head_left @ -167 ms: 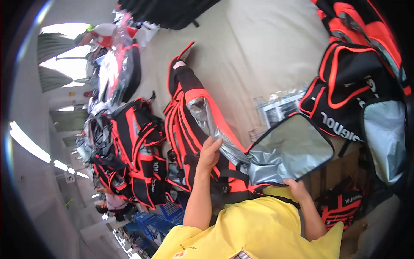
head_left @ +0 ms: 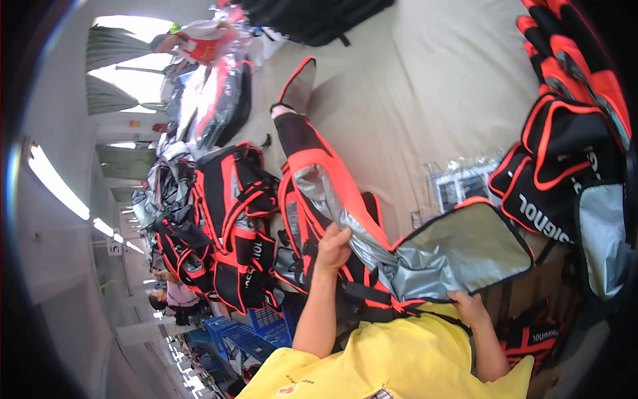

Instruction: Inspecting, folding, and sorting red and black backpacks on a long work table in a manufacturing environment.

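Observation:
A red-and-black backpack with silver lining lies opened in front of me. My left hand is closed on its edge, where the red strip meets the crinkled silver lining. To the right, its silver-lined flap is spread out flat. My right hand pinches the flap's dark near edge, fingers curled over it. At the far end a narrow pointed flap stands up. Black straps lie between my hands, close to my body. The backpack's underside is hidden.
Several similar backpacks are heaped at the left, with plastic-wrapped ones beyond. More bags stand at the right. A wire rack lies past the flap on the pale cloth-covered table. Blue crates and a person are lower left.
The view has shifted, so most things sit farther right in the picture. The backpack's far pointed flap now shows more of its inner face. Both hands keep their holds.

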`<state>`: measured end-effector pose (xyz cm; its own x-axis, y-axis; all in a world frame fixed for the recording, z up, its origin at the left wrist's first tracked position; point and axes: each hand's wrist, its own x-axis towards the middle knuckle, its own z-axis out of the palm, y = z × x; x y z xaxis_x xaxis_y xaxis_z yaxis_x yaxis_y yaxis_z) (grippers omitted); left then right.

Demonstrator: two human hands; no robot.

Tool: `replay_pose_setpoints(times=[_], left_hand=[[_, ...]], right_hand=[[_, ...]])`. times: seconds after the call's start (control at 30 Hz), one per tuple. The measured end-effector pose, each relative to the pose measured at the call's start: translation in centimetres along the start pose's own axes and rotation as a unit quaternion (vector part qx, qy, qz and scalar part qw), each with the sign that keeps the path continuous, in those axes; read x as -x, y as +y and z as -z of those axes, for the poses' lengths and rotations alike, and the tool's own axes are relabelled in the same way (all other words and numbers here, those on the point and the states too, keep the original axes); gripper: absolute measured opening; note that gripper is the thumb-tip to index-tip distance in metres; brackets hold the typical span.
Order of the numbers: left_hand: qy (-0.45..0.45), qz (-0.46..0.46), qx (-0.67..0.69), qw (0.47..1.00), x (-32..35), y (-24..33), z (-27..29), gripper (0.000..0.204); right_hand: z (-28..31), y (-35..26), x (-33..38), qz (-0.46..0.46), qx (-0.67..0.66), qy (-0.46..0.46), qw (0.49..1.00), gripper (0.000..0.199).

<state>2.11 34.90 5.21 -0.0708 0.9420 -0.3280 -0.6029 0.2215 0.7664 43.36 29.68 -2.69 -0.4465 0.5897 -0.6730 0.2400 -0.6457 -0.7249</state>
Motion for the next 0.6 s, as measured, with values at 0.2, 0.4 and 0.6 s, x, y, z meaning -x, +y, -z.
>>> replay_pose_setpoints(times=[0.2, 0.4, 0.6], left_hand=[[-0.012, -0.022, 0.045, 0.999, 2.3, -0.5, 0.8, 0.045], [-0.020, -0.038, 0.048, 0.998, 3.5, -1.2, 0.9, 0.043], [0.023, 0.005, -0.023, 0.999, 0.6, -0.8, -1.3, 0.043]], right_hand=[[-0.3, 0.9, -0.5, 0.161, -0.023, -0.019, 0.987, 0.027], [-0.2, -0.1, 0.4, 0.107, -0.117, -0.016, 0.987, 0.029], [-1.1, -0.7, 0.9, -0.010, -0.146, 0.049, 0.988, 0.031]])
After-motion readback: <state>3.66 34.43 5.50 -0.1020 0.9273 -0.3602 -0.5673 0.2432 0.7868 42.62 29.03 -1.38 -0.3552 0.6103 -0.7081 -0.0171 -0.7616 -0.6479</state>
